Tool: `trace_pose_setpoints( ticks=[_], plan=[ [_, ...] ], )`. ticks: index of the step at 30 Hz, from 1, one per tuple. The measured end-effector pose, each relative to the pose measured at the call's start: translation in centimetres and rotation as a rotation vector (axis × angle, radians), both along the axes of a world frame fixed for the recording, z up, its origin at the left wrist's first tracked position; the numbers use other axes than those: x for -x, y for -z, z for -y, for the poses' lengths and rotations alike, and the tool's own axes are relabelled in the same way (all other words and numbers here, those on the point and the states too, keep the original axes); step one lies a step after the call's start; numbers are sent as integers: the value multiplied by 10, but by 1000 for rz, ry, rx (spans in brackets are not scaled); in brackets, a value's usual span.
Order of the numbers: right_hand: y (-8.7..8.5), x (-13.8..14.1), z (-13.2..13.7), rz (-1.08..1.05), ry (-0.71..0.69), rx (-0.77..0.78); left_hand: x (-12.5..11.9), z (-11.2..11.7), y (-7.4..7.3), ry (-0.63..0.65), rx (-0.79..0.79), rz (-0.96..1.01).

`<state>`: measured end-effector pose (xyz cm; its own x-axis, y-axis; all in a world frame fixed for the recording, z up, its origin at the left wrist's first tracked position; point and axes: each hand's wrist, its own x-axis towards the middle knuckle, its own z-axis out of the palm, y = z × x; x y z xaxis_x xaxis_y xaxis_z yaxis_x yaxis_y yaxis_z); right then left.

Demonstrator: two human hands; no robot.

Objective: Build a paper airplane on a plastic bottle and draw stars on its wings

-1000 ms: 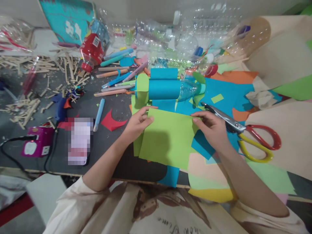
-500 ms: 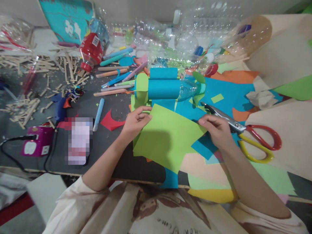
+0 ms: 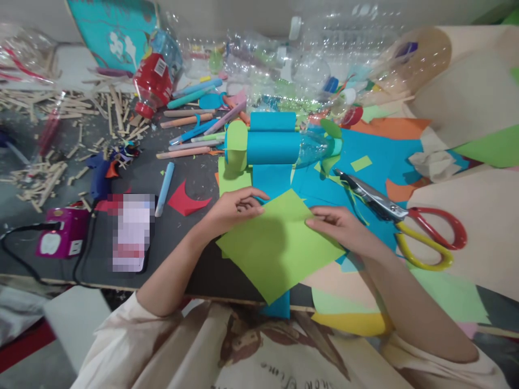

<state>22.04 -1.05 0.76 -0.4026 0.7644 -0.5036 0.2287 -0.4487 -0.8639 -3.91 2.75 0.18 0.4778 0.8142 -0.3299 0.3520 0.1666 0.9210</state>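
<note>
Green sheet (image 3: pixel 279 248) held cornerwise between two hands, in front of the person at the near edge of the counter (image 3: pixel 211 278).
The left hand (image 3: pixel 235 213) and right hand (image 3: pixel 340 229) each have a narrow grip, thumb over an upper edge of the sheet, one on either side of its top corner; the fingertips beneath are partly hidden. Good handling here would call for a light, even pinch from both sides, since thin stock probably creases under a hard thumb, and for keeping the lowest corner, which points toward the person, from catching on the shirt (image 3: pixel 243 346). Just beyond lies a blue-wrapped bottle (image 3: pixel 273 147); beside the right hand, scissors (image 3: pixel 389 208) rest with blades pointing away, best given room by that wrist.
</note>
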Motion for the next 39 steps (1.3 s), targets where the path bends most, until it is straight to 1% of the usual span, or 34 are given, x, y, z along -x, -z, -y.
trace_pose_setpoints(
  ticks=[2, 3, 4, 7, 10, 12, 14, 18, 20, 23, 25, 26, 28, 30, 32, 34, 35, 37, 39],
  plan=[
    [1, -6, -3, 16, 125, -28, 8, -5, -6, 44, -73, -78],
    [2, -9, -5, 20, 162, -48, 12, -8, -9, 58, -112, -127],
    [3, -13, -7, 24, 178, -69, 15, -10, -11, 46, -144, -164],
    [4, -20, -10, 37, 139, -132, 20, -13, -12, -30, -201, -204],
    [6, -20, -10, 0, 101, -128, 18, -11, -7, -96, -268, -200],
    [8, -19, -9, -20, 99, -107, 16, -9, -3, -127, -302, -190],
    [10, -17, -8, 6, 136, -127, 14, -8, 0, -173, -336, -165],
    [11, -14, -11, 53, 305, -196, 14, -9, 4, -290, -369, -75],
    [11, -15, -13, 32, 347, -190, 14, -11, 6, -357, -372, -33],
    [11, -21, -16, 1, 334, -182, 12, -11, 11, -481, -383, 36],
    [13, -25, -17, 4, 324, -204, 9, -9, 12, -518, -367, 85],
    [14, -28, -18, 19, 331, -227, 8, -7, 13, -507, -350, 107],
    [17, -32, -19, 66, 386, -296, 7, -4, 11, -424, -294, 145],
    [19, -36, -20, 119, 466, -366, 7, 1, 8, -281, -211, 172],
    [19, -39, -21, 176, 489, -406, 7, 4, 3, -109, -133, 183],
    [18, -43, -21, 250, 405, -419, 7, 6, 0, 56, -116, 186],
    [17, -44, -20, 291, 338, -430, 7, 6, 0, 118, -143, 183],
    [15, -44, -18, 371, 203, -483, 6, 6, 1, 187, -257, 160],
    [12, -41, -16, 433, 80, -567, 4, 7, 3, 207, -427, 123]
  ],
)
